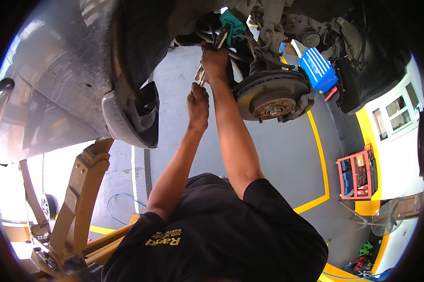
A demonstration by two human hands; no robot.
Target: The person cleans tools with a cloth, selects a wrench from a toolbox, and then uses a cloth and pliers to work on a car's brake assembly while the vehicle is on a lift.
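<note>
Both my arms reach up beneath a raised car, beside an exposed brake disc (287, 85) with a rusty hub (274, 109). A long silver hand tool (220, 39) slants up from my hands toward the suspension parts; its exact kind is hard to make out. My right hand (215, 63) is closed around its upper part. Lower down, my left hand (198, 107) pinches its bottom end with curled fingers. A green cloth (231, 26) hangs by the tool's upper end, where the working tip is partly hidden.
A dark fender edge (129, 115) hangs left of my arms. Yellow lift arms (82, 181) stand at the lower left. Beyond the disc is a blue box (318, 69). A red tool cart (355, 174) and a fan (389, 217) stand along the right wall.
</note>
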